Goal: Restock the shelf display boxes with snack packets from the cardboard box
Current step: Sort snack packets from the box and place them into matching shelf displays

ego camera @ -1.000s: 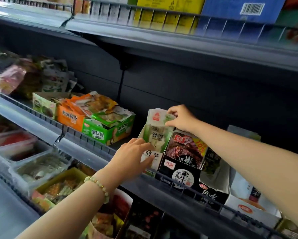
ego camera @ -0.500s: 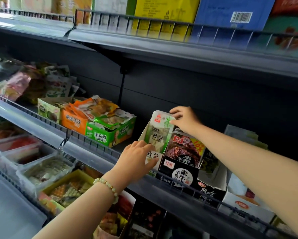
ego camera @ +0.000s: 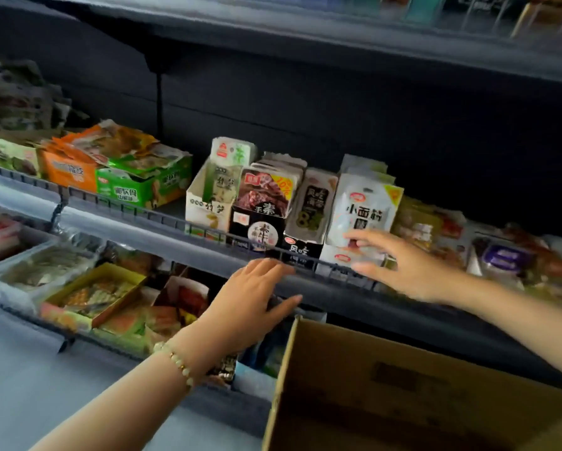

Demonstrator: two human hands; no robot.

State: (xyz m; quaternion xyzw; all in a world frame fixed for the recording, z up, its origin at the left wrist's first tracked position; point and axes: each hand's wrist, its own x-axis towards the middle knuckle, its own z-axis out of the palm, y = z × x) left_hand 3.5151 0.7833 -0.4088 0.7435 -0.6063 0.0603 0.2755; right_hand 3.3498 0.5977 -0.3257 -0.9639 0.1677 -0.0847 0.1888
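1. Dark grey shelving [ego camera: 338, 102] fills the view. It has a blurred upper shelf, a middle shelf [ego camera: 136, 234] with a low wire rail along its front, and a lower shelf holding trays of packets [ego camera: 90, 294].
2. A brown cardboard box [ego camera: 419, 395] stands open in the lower right corner, in front of the shelving and below the middle shelf. Only its bare inner wall shows.
3. Four display boxes stand side by side behind the rail.
   - The white display box [ego camera: 204, 208] holds upright pale green packets [ego camera: 227, 167].
   - The black display box [ego camera: 256, 227] holds dark red packets [ego camera: 266, 193] with a yellow corner.
   - The third box [ego camera: 300, 249], also black-fronted, holds pale packets [ego camera: 315, 203].
   - The fourth box [ego camera: 341, 257] is white and holds white packets [ego camera: 361, 206] printed with black characters.
4. Further left on the same shelf are a green display box [ego camera: 133, 190] and an orange display box [ego camera: 66, 170]. Packets lie heaped across their tops.
5. The right hand [ego camera: 403, 268] is blurred. Its fingers are spread and straight in front of the foot of the white packets, and it grips nothing. Whether it touches them cannot be told.
6. The left hand [ego camera: 253, 297] is in front of the rail, below the black display box. Its fingers are stretched out loosely and it holds nothing.
7. A pale bead bracelet [ego camera: 175, 362] circles the left wrist.
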